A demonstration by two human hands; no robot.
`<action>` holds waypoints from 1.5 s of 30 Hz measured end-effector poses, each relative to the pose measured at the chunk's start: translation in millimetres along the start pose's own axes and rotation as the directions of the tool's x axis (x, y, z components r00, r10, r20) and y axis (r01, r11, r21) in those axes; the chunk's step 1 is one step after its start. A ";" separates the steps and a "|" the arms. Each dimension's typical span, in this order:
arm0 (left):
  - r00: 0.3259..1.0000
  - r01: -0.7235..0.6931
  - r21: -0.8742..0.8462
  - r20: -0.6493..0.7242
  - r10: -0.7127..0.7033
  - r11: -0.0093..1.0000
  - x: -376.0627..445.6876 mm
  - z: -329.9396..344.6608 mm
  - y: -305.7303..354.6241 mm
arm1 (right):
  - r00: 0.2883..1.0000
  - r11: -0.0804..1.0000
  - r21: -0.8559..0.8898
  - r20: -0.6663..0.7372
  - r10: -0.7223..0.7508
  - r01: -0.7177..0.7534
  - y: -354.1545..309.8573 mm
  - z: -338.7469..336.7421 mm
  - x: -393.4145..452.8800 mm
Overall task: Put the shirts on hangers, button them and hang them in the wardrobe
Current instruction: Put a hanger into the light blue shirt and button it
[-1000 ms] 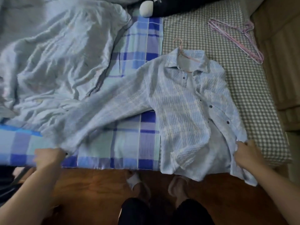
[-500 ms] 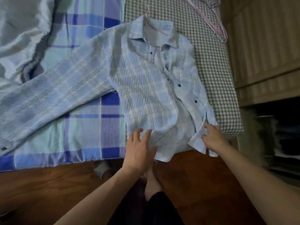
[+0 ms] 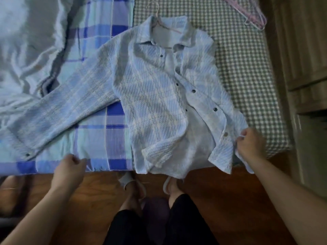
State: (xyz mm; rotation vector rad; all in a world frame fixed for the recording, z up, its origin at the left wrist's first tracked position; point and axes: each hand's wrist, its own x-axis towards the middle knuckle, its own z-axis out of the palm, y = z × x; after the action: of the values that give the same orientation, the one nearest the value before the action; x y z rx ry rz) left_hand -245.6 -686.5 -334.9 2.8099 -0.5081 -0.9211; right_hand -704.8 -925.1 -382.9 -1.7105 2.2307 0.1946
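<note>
A light blue and white checked shirt (image 3: 159, 103) lies face up on the bed, front unbuttoned. A pink hanger (image 3: 158, 22) sits inside its collar, hook pointing away from me. The left sleeve stretches out over the plaid blanket (image 3: 99, 138), its cuff near the bed's edge. My right hand (image 3: 249, 144) grips the fabric at the shirt's lower right side. My left hand (image 3: 70, 167) hovers at the bed's front edge beside the sleeve cuff, fingers loosely curled and holding nothing.
Several spare pink hangers (image 3: 247, 13) lie at the far right of the green checked sheet (image 3: 247, 68). A rumpled grey duvet (image 3: 26, 50) fills the left. Wooden furniture (image 3: 300, 50) stands right of the bed. My feet are on the wooden floor (image 3: 221, 200).
My left hand left the shirt's hem and moved left to the bed's edge near the cuff. My right hand shifted right, still gripping the shirt's side.
</note>
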 end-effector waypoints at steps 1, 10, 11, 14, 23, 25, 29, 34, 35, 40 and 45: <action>0.997 0.003 0.009 0.083 -0.004 1.000 3.1 9.7 3.6 | 1.000 1.000 -0.025 -0.004 -0.016 0.016 0.6 1.1 -2.2; 0.965 -0.145 -0.158 0.195 0.175 0.977 -16.9 118.4 102.5 | 0.991 0.991 -0.069 -0.067 -0.118 0.114 -22.1 18.3 -30.7; 0.969 -0.182 -0.152 0.138 0.203 0.971 -23.3 109.3 98.3 | 0.998 0.998 -0.041 0.020 -0.055 0.056 -26.8 17.6 -28.5; 0.967 -0.252 0.011 -0.044 0.253 0.968 -37.1 59.6 55.0 | 0.987 0.996 -0.063 0.149 0.065 -0.056 -40.2 15.4 -21.3; 0.971 -0.233 0.269 0.014 0.238 0.935 18.2 34.1 -21.4 | 0.981 0.982 -0.025 -0.051 -0.187 0.186 -58.7 39.2 -86.7; 0.897 -0.441 0.174 0.091 0.432 0.880 -0.2 66.9 16.1 | 0.967 0.969 0.050 -0.091 -0.239 0.244 -62.9 30.7 -114.7; 0.785 -0.615 0.155 0.219 0.580 0.774 -24.7 115.8 55.2 | 0.946 0.922 0.213 -0.071 -0.316 0.324 -90.2 8.9 -175.8; 0.860 -0.501 0.151 0.196 0.472 0.852 -0.1 113.8 51.5 | 0.853 0.801 0.341 -0.007 -0.522 0.493 -146.9 7.5 -229.4; 0.852 -0.511 0.162 0.226 0.472 0.844 6.4 110.7 49.8 | 0.821 0.813 0.369 0.186 -0.540 0.451 -156.7 14.0 -226.7; 0.622 -0.660 0.083 0.618 0.481 0.746 1.5 86.2 64.3 | 0.521 0.882 0.326 0.715 -0.466 0.341 -164.6 42.1 -188.6; 0.599 -0.715 0.154 0.637 0.484 0.682 -8.9 78.2 72.3 | 0.966 0.924 0.382 0.237 -0.098 0.000 -113.7 6.1 -89.8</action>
State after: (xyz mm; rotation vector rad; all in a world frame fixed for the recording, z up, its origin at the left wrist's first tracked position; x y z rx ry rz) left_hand -318.6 -753.0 -375.8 2.2445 -1.8103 -1.5656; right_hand -574.1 -872.1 -348.8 -1.4411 1.8888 -0.0325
